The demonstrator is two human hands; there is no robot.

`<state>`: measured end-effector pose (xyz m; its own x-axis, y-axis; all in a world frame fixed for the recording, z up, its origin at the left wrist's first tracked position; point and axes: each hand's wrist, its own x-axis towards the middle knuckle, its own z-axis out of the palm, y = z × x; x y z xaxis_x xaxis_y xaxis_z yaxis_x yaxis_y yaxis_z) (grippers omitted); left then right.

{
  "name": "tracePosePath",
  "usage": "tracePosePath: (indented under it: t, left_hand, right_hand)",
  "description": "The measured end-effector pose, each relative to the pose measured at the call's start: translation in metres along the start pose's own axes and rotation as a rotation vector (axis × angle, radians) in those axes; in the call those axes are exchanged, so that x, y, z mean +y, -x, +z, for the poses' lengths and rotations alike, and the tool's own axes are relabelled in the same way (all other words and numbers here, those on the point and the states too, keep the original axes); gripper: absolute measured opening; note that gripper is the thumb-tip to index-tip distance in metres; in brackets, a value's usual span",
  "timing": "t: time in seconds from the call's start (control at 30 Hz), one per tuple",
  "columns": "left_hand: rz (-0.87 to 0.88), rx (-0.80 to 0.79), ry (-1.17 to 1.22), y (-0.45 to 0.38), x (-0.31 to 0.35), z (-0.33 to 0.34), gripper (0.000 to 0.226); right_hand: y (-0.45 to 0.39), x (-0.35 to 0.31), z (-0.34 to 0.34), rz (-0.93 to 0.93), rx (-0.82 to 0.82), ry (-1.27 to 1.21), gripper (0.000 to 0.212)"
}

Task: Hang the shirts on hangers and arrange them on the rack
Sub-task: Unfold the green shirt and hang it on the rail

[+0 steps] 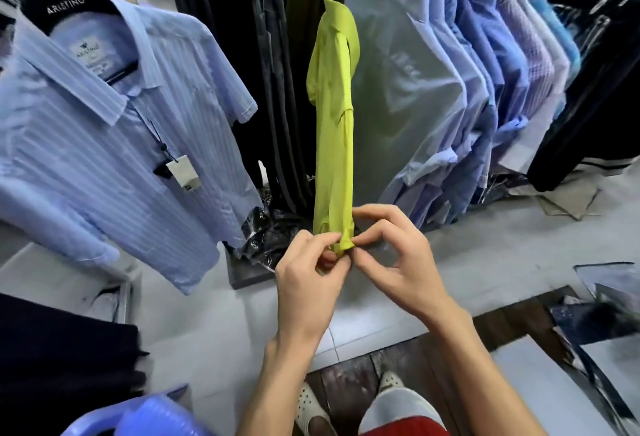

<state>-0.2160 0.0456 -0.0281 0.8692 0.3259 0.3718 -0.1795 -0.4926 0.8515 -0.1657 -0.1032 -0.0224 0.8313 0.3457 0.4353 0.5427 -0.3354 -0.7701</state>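
Whole rack is packed — a row of blue shirts (460, 89) on the right, dark trousers (242, 54) behind, and a striped blue shirt (114, 144) on a branded hanger (65, 2) facing out on the left. The lime green shirt (334, 117) hangs edge-on in the gap between them, already on the rack, so this looks like tidying. Left hand (308, 283) and right hand (398, 255) both pinch its bottom hem, fingers closed on the fabric — probably pulling it taut so it hangs straight. Price tag (183, 170) dangles off the striped one
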Motion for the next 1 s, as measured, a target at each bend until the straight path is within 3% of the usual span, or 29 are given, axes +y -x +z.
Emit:
tracePosePath:
  t: [0.13, 0.33, 0.47, 0.6, 0.73, 0.9, 1.0]
  left_hand:
    - [0.079, 0.06, -0.076, 0.014, 0.007, -0.002, 0.021]
    - [0.245, 0.171, -0.092, 0.024, 0.026, 0.009, 0.02]
    - [0.251, 0.286, -0.112, 0.03, 0.037, 0.024, 0.015]
    - [0.224, 0.262, -0.022, 0.034, 0.041, 0.036, 0.028]
    - [0.113, 0.196, 0.178, 0.035, 0.041, 0.036, 0.03]
    - [-0.026, 0.105, 0.27, 0.026, 0.035, 0.017, 0.027]
    - [-0.156, 0.113, 0.434, 0.014, 0.032, 0.002, 0.029]
  right_hand:
    - [0.005, -0.005, -0.015, 0.076, -0.105, -0.133, 0.012]
    - [0.009, -0.006, -0.04, -0.023, -0.01, -0.037, 0.039]
    - [0.013, -0.001, -0.046, -0.203, 0.109, 0.068, 0.015]
    - [0.019, 0.001, -0.039, -0.182, 0.039, -0.024, 0.02]
    - [0.02, 0.002, -0.019, 0.008, 0.053, -0.141, 0.028]
    - [0.016, 0.018, 0.005, 0.159, -0.09, 0.027, 0.022]
    - [0.015, 0.032, 0.017, 0.207, -0.076, 0.152, 0.028]
